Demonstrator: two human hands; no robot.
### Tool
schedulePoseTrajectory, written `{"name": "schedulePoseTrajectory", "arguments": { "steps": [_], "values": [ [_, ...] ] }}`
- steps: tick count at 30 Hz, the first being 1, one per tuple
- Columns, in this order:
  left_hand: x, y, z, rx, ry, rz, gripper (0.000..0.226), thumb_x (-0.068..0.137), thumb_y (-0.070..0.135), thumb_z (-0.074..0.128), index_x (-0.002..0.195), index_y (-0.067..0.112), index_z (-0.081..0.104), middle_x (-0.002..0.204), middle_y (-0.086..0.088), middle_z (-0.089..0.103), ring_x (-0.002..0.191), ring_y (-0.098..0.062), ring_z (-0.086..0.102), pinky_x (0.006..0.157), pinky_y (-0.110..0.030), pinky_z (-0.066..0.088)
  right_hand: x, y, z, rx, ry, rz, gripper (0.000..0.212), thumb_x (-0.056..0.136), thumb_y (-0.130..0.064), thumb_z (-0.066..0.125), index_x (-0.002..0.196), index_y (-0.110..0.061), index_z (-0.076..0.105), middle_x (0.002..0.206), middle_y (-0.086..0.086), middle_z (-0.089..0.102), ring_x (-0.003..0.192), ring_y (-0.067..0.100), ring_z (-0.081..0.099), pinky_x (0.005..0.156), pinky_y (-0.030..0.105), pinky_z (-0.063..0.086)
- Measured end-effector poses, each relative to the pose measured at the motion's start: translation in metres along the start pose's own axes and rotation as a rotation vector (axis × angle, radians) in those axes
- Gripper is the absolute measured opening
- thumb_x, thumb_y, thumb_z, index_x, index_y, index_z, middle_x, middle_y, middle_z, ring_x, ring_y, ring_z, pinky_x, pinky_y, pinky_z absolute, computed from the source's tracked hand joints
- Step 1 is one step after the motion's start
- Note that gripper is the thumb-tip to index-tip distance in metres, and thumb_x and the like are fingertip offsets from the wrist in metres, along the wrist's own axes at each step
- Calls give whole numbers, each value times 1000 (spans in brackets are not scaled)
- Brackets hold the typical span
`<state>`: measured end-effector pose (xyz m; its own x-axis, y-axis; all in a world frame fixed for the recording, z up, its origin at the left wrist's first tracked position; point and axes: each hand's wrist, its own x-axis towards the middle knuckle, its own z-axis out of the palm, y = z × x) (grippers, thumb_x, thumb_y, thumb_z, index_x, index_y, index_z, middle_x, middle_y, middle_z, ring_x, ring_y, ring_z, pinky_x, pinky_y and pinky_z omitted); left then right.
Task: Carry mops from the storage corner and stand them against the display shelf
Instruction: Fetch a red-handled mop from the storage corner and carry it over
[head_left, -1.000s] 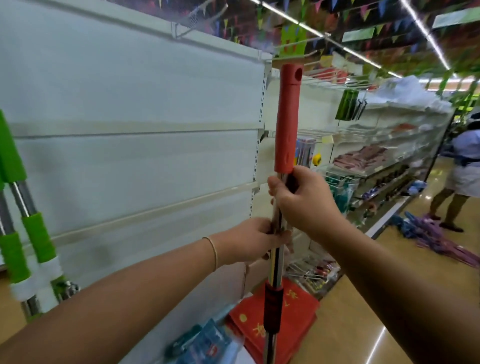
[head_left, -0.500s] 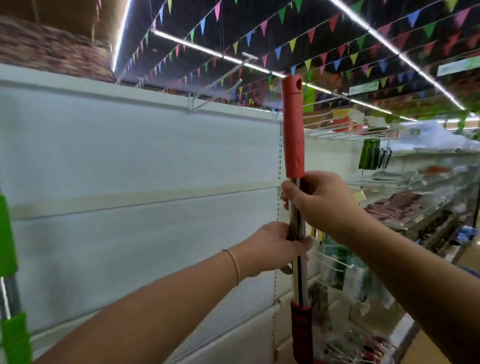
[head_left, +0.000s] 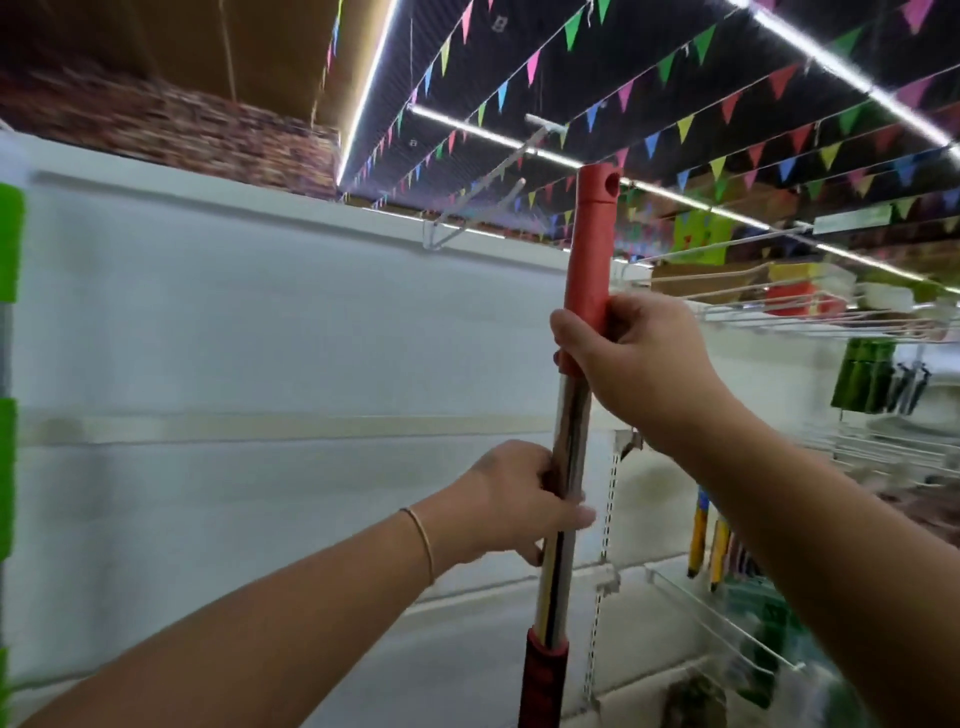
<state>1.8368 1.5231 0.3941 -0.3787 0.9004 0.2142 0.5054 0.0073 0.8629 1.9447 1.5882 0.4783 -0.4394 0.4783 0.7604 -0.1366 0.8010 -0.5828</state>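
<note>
A mop (head_left: 588, 249) with a red top handle, a shiny metal shaft and a dark red collar lower down stands upright in front of the white display shelf panel (head_left: 291, 343). My right hand (head_left: 631, 358) grips the bottom of the red handle where it meets the metal shaft. Lower down, my left hand (head_left: 511, 506) grips the metal shaft. The mop's head is out of view below the frame. The green-and-metal poles of other mops (head_left: 8, 244) show at the far left edge against the same panel.
Wire shelves (head_left: 831, 317) with goods run along the right, with dark green items (head_left: 865, 374) hanging beneath. A white wire bracket (head_left: 483, 192) sticks out from the top of the panel. Coloured pennant strings and light strips hang overhead.
The view has tilted upward, so the floor and red mop head left the frame. My right hand now sits on the lower end of the red handle. Both hands still hold the mop.
</note>
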Motion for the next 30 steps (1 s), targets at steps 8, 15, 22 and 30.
{"name": "schedulePoseTrajectory", "arguments": {
  "steps": [8, 15, 22, 30],
  "values": [
    [18, 35, -30, -24, 180, 45, 31, 90, 33, 68, 102, 4, 64, 94, -10, 75, 84, -23, 75, 71, -34, 59, 43, 23, 17, 126, -64, -122, 18, 87, -31, 74, 73, -26, 64, 68, 0, 73, 63, 15, 73, 68, 41, 63],
    [20, 34, -30, -2, 320, 50, 29, 90, 30, 68, 98, 3, 63, 91, -9, 76, 79, -19, 75, 53, -18, 51, 63, 34, 28, 216, -123, -185, 20, 86, -32, 75, 70, -29, 63, 68, -1, 73, 62, 12, 73, 70, 39, 63],
    [9, 33, -40, -4, 327, 16, 22, 90, 28, 66, 95, 7, 62, 93, -10, 76, 82, -20, 75, 55, -18, 51, 64, 30, 43, 281, -98, -247, 20, 83, -31, 76, 75, -13, 73, 62, -3, 72, 58, 15, 72, 66, 42, 62],
    [13, 36, -48, -4, 262, 22, 30, 94, 22, 62, 109, -3, 59, 95, -12, 75, 89, -28, 74, 85, -47, 55, 66, 34, 52, 279, 1, -287, 30, 81, -32, 77, 81, -3, 72, 62, 2, 71, 58, 19, 70, 64, 45, 60]
  ]
}}
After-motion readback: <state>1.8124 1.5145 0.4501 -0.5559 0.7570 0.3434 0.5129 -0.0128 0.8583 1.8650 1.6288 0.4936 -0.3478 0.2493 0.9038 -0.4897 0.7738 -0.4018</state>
